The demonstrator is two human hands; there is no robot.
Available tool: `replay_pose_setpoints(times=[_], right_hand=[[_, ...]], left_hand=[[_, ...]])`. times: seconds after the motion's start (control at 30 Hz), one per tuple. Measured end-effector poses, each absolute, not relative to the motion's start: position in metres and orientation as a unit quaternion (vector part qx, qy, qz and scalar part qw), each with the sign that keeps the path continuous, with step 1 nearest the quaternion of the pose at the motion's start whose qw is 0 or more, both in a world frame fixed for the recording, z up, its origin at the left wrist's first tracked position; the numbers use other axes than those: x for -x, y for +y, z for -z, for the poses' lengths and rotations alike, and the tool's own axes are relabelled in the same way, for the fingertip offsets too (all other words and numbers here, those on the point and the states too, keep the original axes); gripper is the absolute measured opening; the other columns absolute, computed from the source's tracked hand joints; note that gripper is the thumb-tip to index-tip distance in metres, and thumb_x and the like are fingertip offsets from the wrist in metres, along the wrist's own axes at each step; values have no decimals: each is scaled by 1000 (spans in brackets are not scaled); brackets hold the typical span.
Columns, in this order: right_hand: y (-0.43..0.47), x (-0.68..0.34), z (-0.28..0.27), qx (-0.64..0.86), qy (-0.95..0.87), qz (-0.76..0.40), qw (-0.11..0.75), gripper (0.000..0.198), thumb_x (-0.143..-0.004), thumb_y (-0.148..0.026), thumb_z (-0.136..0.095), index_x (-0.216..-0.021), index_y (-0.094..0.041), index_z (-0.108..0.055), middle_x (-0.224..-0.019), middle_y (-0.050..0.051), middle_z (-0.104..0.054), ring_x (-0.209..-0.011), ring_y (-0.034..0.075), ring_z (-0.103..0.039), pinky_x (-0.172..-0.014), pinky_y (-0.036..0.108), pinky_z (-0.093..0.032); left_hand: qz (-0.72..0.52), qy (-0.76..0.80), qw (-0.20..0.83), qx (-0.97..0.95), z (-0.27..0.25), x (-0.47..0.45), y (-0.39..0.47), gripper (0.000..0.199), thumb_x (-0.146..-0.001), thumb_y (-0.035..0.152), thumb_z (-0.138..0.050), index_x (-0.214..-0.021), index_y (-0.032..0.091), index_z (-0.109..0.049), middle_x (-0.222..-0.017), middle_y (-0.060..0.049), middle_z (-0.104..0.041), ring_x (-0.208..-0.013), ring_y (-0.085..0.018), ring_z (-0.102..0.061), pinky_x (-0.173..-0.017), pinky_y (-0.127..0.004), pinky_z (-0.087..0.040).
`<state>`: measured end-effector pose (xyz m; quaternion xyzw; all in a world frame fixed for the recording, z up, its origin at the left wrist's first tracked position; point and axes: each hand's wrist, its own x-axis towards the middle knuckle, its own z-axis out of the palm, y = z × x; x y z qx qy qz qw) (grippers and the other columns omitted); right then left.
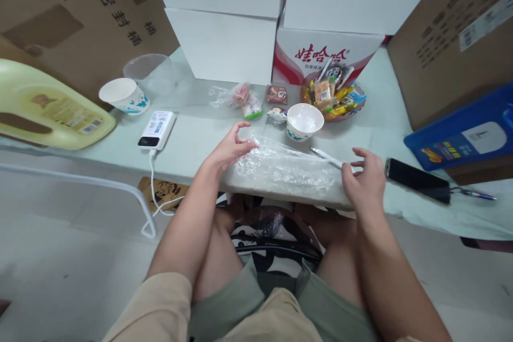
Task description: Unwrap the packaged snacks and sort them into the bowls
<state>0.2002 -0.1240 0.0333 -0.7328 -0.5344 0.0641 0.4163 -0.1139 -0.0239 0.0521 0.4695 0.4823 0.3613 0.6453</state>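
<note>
A crumpled sheet of clear plastic (pixel 288 165) lies along the table's front edge, between my two hands. My left hand (pixel 230 149) is at its left end, with the index finger raised apart from the thumb and the fingertips by the plastic. At the right end, my right hand (pixel 365 179) has its thumb and fingers around the rear of a slim white knife-like tool (pixel 326 156). That tool's narrow metallic tip points left, over the plastic. Just behind it stands a white paper bowl (pixel 304 122) with a blue pattern, upright.
Wrapped snacks (pixel 250 102) and a snack-filled amber bowl (pixel 348 109) are behind. To the left are a power bank (pixel 158 129), another paper bowl (pixel 125 95) and a yellow jug (pixel 52 107). A phone (pixel 419 179) and blue jug (pixel 465 139) lie right. Boxes (pixel 224 43) wall the back.
</note>
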Motion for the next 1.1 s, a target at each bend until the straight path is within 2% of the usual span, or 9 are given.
replay_pose_setpoints(times=[0.07,0.27,0.5,0.63,0.73,0.83,0.9,1.0,1.1], right_hand=[[-123,-197,-36,685,-591,-13,426,30,-81,-31,-55,-108,-21,-63,-110,12,-67,-96,26,-65,-83,44,-54],[-109,-185,-35,580,-659,-48,476,20,-87,-31,-56,-104,-24,-65,-110,11,-71,-110,29,-65,-100,50,-50],[-104,-177,-40,516,-707,-304,377,49,-83,-41,-69,-129,-25,-59,-134,10,-64,-127,29,-58,-110,50,-43],[-106,-165,-60,441,-723,-371,381,75,-69,-44,-84,-136,-25,-55,-150,10,-52,-141,31,-46,-117,48,-36],[-105,-151,-66,382,-732,-467,315,50,-69,-41,-83,-112,-21,-68,-117,7,-72,-108,27,-66,-95,40,-53],[-110,-142,-61,337,-674,-610,246,23,-78,-42,-74,-80,-20,-66,-68,-1,-68,-64,17,-64,-63,29,-53],[-114,-139,-56,330,-614,-671,254,28,-78,-46,-73,-73,-21,-62,-61,-2,-65,-57,15,-61,-56,27,-50],[-115,-140,-48,364,-553,-680,317,31,-75,-49,-75,-72,-21,-60,-63,-1,-66,-58,15,-62,-59,28,-51],[-111,-138,-39,432,-508,-638,385,35,-72,-51,-78,-72,-22,-58,-63,-1,-65,-59,15,-63,-63,31,-53]], left_hand=[[-347,479,650,-476,-51,112,-23,66,-65,23,-75,-123,23,-44,-75,4,-70,-50,-4,-48,-51,-17,-35],[-365,428,677,-474,-52,104,-21,64,-57,14,-63,-117,26,-46,-84,4,-70,-45,-4,-42,-47,-19,-35],[-356,357,723,-473,-63,101,-37,57,-53,14,-60,-106,28,-44,-89,5,-65,-37,1,-29,-36,-17,-19],[-287,328,752,-493,-73,91,-57,64,-54,24,-67,-113,29,-43,-86,1,-66,-34,1,-27,-34,-16,-17],[-242,320,755,-519,-81,85,-62,71,-54,31,-73,-118,29,-43,-86,-1,-67,-34,-1,-32,-34,-17,-21],[-247,343,731,-535,-84,85,-50,78,-57,39,-78,-125,29,-42,-92,-4,-68,-39,-5,-44,-38,-19,-30],[-264,394,711,-520,-82,86,-38,74,-67,48,-76,-130,29,-42,-97,-7,-68,-44,-10,-52,-41,-22,-37],[-303,481,705,-424,-71,83,-27,68,-81,70,-54,-132,26,-41,-93,-10,-68,-53,-20,-63,-45,-28,-43],[-339,466,754,-316,-56,73,-36,81,-76,86,-44,-127,23,-42,-91,-12,-69,-69,-27,-70,-56,-35,-52]])
